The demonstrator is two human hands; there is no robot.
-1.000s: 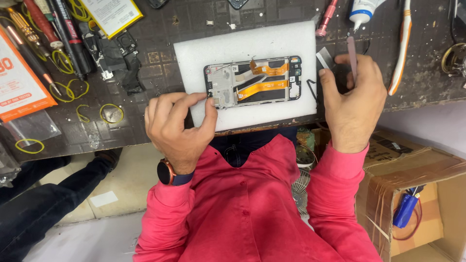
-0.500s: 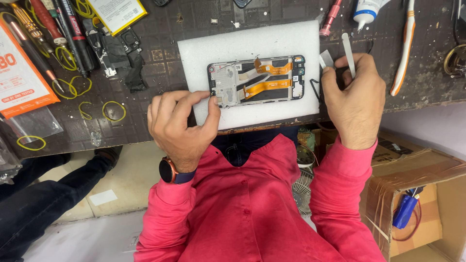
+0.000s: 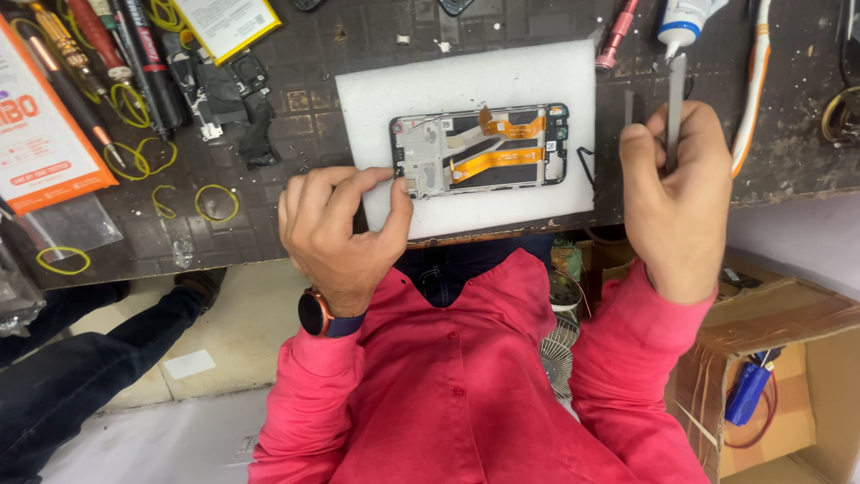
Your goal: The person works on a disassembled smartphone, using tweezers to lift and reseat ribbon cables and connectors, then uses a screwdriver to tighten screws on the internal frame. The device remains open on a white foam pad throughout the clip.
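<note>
The left hand (image 3: 345,235) pinches its fingers on the near corner of the open phone (image 3: 479,150) lying on the white foam pad (image 3: 466,76), and the right hand (image 3: 674,193), fingers shut on thin metal tweezers (image 3: 675,108), could slip and scratch the orange ribbon cables (image 3: 497,161).

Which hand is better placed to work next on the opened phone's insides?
Right, probably. The right hand holds a thin metal tool beside the opened phone, free to bring it in. The left hand is pinching the phone's near corner on the white foam pad, steadying it.
</note>
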